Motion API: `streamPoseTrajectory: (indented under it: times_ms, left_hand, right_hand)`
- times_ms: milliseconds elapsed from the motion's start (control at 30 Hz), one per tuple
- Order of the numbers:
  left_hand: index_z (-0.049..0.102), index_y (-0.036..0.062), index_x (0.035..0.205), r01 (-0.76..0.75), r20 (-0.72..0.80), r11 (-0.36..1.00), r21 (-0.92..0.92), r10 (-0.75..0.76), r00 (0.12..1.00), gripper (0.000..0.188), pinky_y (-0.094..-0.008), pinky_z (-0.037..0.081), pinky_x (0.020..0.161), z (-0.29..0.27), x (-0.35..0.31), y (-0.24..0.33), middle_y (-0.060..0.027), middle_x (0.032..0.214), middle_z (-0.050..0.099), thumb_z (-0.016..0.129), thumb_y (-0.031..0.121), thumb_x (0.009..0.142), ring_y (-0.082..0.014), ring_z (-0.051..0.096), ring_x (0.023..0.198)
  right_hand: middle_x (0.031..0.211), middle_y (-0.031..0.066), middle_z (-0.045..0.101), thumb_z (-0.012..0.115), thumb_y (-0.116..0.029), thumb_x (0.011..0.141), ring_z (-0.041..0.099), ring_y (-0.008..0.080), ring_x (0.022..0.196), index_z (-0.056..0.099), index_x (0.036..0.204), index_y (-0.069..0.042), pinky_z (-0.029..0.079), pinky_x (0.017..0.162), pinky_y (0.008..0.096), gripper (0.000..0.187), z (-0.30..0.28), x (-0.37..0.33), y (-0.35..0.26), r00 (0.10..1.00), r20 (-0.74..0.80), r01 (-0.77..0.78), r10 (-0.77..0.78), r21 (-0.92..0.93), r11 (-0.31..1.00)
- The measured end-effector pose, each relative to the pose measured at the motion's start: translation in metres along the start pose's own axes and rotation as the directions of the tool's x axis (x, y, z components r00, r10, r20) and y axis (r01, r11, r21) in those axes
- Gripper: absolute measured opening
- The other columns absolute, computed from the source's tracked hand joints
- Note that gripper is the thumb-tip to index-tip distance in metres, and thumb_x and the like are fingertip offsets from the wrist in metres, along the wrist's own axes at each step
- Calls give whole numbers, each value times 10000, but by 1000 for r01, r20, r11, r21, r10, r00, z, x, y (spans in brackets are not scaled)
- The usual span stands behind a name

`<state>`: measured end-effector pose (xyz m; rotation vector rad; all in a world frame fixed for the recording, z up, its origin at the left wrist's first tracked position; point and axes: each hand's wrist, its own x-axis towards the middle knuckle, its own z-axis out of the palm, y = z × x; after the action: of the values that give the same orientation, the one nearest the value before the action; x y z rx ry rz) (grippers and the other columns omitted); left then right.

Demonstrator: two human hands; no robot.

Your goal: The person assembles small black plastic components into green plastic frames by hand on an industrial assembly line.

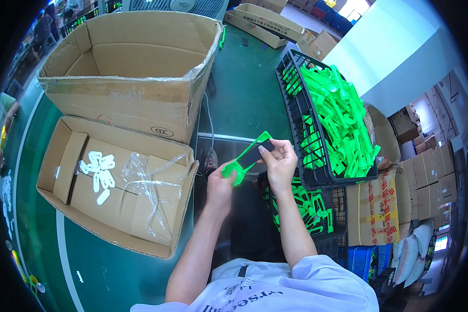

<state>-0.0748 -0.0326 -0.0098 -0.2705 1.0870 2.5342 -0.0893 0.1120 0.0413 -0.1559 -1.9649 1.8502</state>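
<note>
A bright green plastic part (233,169) is held between my two hands, over the gap beside the green table. It has a rounded end and a long open frame reaching to the upper right. My left hand (220,185) grips the rounded end, thumb on top. At the far end, my right hand (279,160) pinches the frame between thumb and fingers; the fingertips partly cover it. To the right, a black plastic crate (315,136) is heaped with similar green parts (343,122). More green pieces (313,210) lie in a lower crate (339,208) by my right forearm.
A shallow cardboard tray (112,240) on the left holds several white oval pieces (103,196) and a clear plastic bag (150,187). Behind it stands a large open carton (125,101). Flattened cardboard (265,26) lies at the table's far end. Stacked cartons (426,174) and sacks (417,249) stand right.
</note>
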Motion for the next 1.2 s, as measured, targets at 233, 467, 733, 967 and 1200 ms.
streamPoseTrajectory:
  times_ms: [233,467,733,967,1200]
  left_hand:
    - [569,-34,1174,-22,-13,1000,1,22,1000,253,-264,473,732,-1,0,0,-70,912,641,553,15,927,-138,603,783]
    - [590,-1,1074,-67,-95,995,80,74,993,173,-264,464,723,-11,0,-1,-45,871,600,516,-16,919,-128,577,764]
    - [612,3,1032,-70,-131,959,274,110,985,183,-249,430,731,-7,0,6,-37,879,600,497,-45,899,-110,563,789]
    - [618,13,1025,-40,33,944,327,30,999,153,-269,462,718,1,-8,16,-40,871,602,527,-12,905,-125,575,787]
    - [630,-17,935,47,74,942,334,-76,994,187,-274,534,540,12,-18,22,-84,790,646,737,76,812,-154,645,654]
  right_hand:
    - [672,59,607,719,3,814,594,71,574,591,979,43,482,515,221,213,12,-14,-3,962,-30,247,-271,-332,910]
    - [527,35,476,741,-102,819,382,64,443,627,995,46,319,458,251,257,7,-13,11,967,33,231,-254,-540,809]
    - [657,76,571,735,-123,812,576,213,548,661,882,-11,469,549,346,151,-14,-11,-2,898,181,402,-402,-707,581]
    - [669,84,591,852,-268,671,582,195,608,634,811,-16,458,586,345,361,-54,17,-49,960,173,11,220,-808,589]
    - [602,73,544,860,-263,667,510,144,568,539,664,1,413,540,338,416,-60,14,-63,936,210,-2,284,-801,598]
